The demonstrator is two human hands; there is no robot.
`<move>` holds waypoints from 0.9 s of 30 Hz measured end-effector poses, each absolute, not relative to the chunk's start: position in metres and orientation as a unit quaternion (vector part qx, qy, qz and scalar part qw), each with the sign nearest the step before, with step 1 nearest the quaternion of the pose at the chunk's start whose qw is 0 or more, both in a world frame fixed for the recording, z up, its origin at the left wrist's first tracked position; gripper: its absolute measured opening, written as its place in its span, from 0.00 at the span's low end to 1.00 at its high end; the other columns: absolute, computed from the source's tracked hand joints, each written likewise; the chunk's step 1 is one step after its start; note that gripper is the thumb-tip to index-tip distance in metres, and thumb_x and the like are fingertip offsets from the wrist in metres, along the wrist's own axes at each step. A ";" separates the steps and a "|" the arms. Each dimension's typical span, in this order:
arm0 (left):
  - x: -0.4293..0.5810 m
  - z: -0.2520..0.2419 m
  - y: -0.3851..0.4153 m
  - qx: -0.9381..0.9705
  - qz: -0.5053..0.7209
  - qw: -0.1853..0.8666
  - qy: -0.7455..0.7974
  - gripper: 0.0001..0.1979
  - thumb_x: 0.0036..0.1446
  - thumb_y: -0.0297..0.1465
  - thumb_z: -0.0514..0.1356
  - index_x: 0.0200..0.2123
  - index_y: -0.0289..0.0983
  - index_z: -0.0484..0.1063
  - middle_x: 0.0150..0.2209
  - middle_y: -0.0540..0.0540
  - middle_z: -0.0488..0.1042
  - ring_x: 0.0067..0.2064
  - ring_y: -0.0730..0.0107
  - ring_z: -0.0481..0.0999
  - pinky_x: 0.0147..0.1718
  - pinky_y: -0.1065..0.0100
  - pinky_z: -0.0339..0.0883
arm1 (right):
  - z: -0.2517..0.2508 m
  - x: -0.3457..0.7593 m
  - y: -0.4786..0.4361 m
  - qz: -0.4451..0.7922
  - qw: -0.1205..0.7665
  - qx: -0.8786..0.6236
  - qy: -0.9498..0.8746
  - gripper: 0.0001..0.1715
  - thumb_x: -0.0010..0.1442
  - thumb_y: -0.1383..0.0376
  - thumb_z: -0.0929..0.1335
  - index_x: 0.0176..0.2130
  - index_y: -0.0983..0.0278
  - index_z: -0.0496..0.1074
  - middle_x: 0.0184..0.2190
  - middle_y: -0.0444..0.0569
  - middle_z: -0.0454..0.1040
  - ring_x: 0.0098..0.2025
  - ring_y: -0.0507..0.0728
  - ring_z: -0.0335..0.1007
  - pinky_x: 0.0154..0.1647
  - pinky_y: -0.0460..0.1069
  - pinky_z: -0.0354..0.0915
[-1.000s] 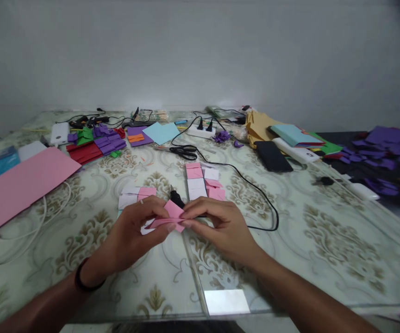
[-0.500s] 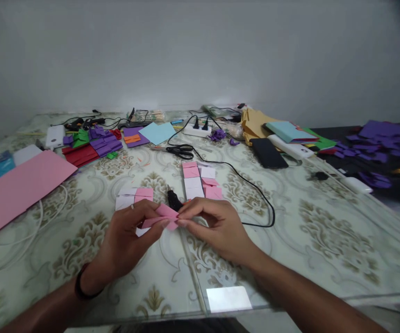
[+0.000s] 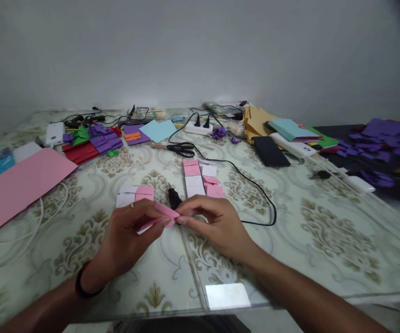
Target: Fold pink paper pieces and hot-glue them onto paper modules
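Observation:
Between my two hands is a folded piece of pink paper (image 3: 166,210), held above the table. My left hand (image 3: 130,229) is closed on its left part, with thumb and fingers pinching the layers. At its right end, the thumb and fingertips of my right hand (image 3: 215,226) pinch the paper's edge. Just behind my fingers lies a black-handled tool with a pointed metal tip (image 3: 174,199). Beyond my left hand sit folded pink and white papers (image 3: 144,192). Strips of pink and white folded paper (image 3: 193,178) lie beyond my right hand.
Black scissors (image 3: 182,149), a white power strip (image 3: 198,128) and a looping black cable (image 3: 252,185) lie further back. A large pink sheet (image 3: 22,189) is at left, near purple folded papers (image 3: 108,141). A black phone (image 3: 271,151) rests at right, beside stacked papers.
The pink paper between my hands has tilted and folded closer together, showing less of its lower flap. Both hands keep their pinch at nearly the same spot.

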State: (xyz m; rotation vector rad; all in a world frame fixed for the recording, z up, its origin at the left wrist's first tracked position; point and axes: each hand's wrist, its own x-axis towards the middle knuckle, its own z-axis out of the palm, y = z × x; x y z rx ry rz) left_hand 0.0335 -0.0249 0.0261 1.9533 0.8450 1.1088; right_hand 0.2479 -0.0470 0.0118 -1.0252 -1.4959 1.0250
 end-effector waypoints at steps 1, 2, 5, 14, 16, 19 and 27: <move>0.033 0.026 -0.025 0.762 0.432 0.358 0.325 0.05 0.61 0.24 0.68 0.34 0.39 0.81 0.37 0.48 0.86 0.36 0.73 0.83 0.35 0.78 0.76 | 0.013 0.248 -0.047 0.424 0.497 -0.426 -0.626 0.04 0.60 0.63 0.78 0.36 0.61 0.83 0.32 0.47 0.84 0.34 0.53 0.78 0.36 0.47 0.71; 0.033 0.026 -0.025 0.763 0.434 0.355 0.322 0.05 0.61 0.24 0.68 0.34 0.39 0.81 0.37 0.48 0.86 0.36 0.74 0.84 0.34 0.78 0.76 | 0.013 0.248 -0.047 0.423 0.493 -0.425 -0.631 0.03 0.60 0.63 0.77 0.36 0.61 0.84 0.33 0.47 0.84 0.34 0.53 0.78 0.37 0.48 0.71; 0.035 0.026 -0.025 0.764 0.441 0.348 0.319 0.05 0.61 0.24 0.69 0.33 0.38 0.82 0.36 0.48 0.86 0.36 0.74 0.84 0.33 0.78 0.76 | 0.013 0.248 -0.047 0.430 0.498 -0.424 -0.622 0.03 0.60 0.63 0.77 0.35 0.61 0.84 0.33 0.48 0.84 0.35 0.54 0.78 0.37 0.48 0.70; 0.037 0.029 -0.025 0.743 0.444 0.390 0.315 0.05 0.60 0.23 0.69 0.33 0.38 0.83 0.35 0.49 0.86 0.35 0.75 0.84 0.34 0.80 0.77 | 0.008 0.245 -0.047 0.538 0.503 -0.420 -0.530 0.08 0.55 0.60 0.80 0.31 0.61 0.83 0.29 0.47 0.82 0.32 0.53 0.75 0.33 0.48 0.68; 0.037 0.030 -0.025 0.737 0.446 0.399 0.314 0.06 0.60 0.22 0.69 0.33 0.38 0.83 0.35 0.49 0.86 0.35 0.75 0.84 0.35 0.80 0.77 | 0.009 0.245 -0.047 0.553 0.500 -0.412 -0.524 0.08 0.56 0.60 0.79 0.32 0.61 0.84 0.29 0.47 0.82 0.32 0.52 0.75 0.33 0.48 0.69; 0.037 0.031 -0.025 0.737 0.446 0.399 0.315 0.06 0.60 0.23 0.68 0.34 0.38 0.83 0.36 0.48 0.86 0.36 0.74 0.84 0.36 0.78 0.78 | 0.010 0.247 -0.048 0.557 0.491 -0.406 -0.533 0.08 0.58 0.59 0.78 0.35 0.61 0.84 0.30 0.47 0.82 0.32 0.53 0.76 0.34 0.48 0.70; 0.038 0.029 -0.027 0.735 0.456 0.391 0.313 0.06 0.59 0.22 0.69 0.33 0.39 0.83 0.35 0.48 0.86 0.37 0.72 0.85 0.36 0.76 0.79 | 0.010 0.245 -0.048 0.471 0.510 -0.424 -0.582 0.04 0.59 0.62 0.78 0.33 0.60 0.84 0.31 0.47 0.83 0.32 0.53 0.75 0.33 0.48 0.69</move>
